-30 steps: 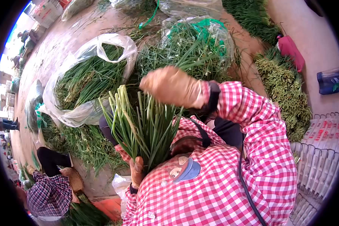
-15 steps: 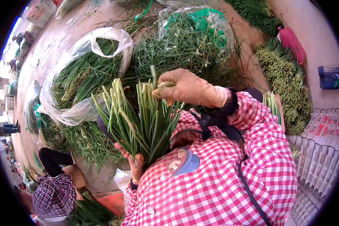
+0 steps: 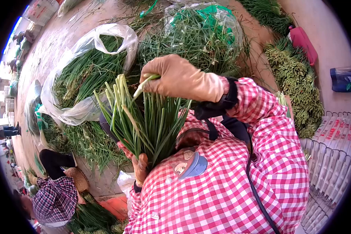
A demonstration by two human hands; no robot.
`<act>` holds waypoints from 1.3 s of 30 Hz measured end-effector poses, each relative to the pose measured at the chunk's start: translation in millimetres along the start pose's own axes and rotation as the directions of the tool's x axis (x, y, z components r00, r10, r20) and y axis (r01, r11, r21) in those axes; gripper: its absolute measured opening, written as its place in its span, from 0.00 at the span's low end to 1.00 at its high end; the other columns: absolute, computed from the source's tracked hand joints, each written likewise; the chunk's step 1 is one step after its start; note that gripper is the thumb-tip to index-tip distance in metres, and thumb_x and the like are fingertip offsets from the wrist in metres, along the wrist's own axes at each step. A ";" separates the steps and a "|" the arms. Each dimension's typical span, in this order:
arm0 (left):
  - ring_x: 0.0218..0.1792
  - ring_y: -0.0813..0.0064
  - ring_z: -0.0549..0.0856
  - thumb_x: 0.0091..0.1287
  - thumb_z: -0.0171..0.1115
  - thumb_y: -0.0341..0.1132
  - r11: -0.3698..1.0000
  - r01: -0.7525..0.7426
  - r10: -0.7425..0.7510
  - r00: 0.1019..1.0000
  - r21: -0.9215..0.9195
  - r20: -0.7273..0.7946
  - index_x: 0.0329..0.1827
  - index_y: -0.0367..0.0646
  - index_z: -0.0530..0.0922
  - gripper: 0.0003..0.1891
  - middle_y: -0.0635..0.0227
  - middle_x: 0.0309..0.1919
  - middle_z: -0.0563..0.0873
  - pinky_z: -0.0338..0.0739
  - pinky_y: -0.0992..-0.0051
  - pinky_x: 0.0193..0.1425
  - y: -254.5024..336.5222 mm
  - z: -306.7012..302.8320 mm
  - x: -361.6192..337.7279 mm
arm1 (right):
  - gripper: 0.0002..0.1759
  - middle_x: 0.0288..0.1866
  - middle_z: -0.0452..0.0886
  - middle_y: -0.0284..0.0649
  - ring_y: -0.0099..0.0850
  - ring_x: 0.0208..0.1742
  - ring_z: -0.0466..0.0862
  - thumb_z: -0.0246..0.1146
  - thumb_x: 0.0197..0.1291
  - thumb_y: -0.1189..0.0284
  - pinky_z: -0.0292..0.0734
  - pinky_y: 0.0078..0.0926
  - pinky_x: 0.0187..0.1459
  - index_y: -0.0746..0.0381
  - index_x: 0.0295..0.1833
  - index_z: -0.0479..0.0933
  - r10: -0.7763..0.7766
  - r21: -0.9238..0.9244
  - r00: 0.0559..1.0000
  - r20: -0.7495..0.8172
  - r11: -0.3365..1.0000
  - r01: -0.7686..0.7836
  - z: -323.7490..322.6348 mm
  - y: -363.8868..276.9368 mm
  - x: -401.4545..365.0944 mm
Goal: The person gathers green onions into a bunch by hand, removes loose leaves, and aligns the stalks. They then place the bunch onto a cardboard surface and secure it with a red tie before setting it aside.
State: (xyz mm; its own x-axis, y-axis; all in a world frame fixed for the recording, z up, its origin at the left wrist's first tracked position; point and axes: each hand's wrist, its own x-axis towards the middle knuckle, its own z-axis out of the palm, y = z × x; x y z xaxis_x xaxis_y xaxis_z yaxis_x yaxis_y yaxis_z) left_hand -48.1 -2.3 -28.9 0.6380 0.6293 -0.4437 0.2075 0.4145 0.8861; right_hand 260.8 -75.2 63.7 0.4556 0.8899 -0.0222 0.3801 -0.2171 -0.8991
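Observation:
My left hand [image 3: 140,168], in a tan glove, is wrapped round the lower part of a bunch of long green chive-like stalks [image 3: 152,128] against my checked front. The bunch fans upward, with pale thick ends at the top. Over its upper right side is my gloved right hand [image 3: 179,78], closed in a pinch on a green stalk [image 3: 146,85] with a pale end pointing down to the left. The glove hides some stalk tops behind it.
Ahead lie an open clear plastic bag of greens [image 3: 89,74] and a large heap of loose green leaves [image 3: 195,43]. Bundled stalks [image 3: 296,85] are piled at right, beside white wire-edged crates [image 3: 331,156]. Another person [image 3: 56,199] sits at lower left.
My right hand has moved left across the tops of the bunch, and the stalk in its fingers now tilts down to the left. My left hand keeps its grip on the bunch.

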 end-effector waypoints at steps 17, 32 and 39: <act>0.49 0.69 0.81 0.67 0.58 0.49 0.996 0.037 -0.033 0.998 -0.079 0.050 0.63 0.39 0.68 0.28 0.63 0.54 0.79 0.78 0.68 0.51 -10.0 -8.4 8.6 | 0.08 0.18 0.71 0.37 0.27 0.19 0.76 0.54 0.62 0.73 0.77 0.26 0.18 0.65 0.45 0.72 -0.613 -0.558 0.681 0.401 0.426 0.712 25.1 4.5 -36.2; 0.49 0.70 0.81 0.64 0.61 0.51 0.999 0.031 -0.030 0.998 -0.014 0.061 0.64 0.42 0.68 0.31 0.64 0.54 0.78 0.78 0.68 0.51 -21.2 -22.2 4.1 | 0.09 0.23 0.79 0.40 0.31 0.25 0.81 0.58 0.58 0.74 0.82 0.28 0.31 0.70 0.31 0.77 -0.079 -0.710 0.782 0.618 0.371 0.599 29.4 -32.9 2.0; 0.48 0.70 0.80 0.63 0.62 0.48 0.985 0.071 -0.067 0.997 -0.155 0.033 0.62 0.41 0.69 0.29 0.65 0.52 0.78 0.76 0.68 0.51 -13.7 -16.7 5.6 | 0.13 0.39 0.83 0.42 0.33 0.42 0.84 0.55 0.58 0.80 0.83 0.27 0.43 0.63 0.47 0.80 -0.581 -0.759 0.792 0.188 0.426 0.492 -39.0 0.2 -1.4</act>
State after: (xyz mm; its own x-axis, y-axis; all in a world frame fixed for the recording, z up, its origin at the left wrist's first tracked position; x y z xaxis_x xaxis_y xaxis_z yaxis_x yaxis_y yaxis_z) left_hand -59.8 6.6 -45.8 0.6470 0.5782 -0.4971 0.1345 0.5552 0.8208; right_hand 291.7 -92.1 80.6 -0.0110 0.9064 0.4223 0.9972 0.0410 -0.0620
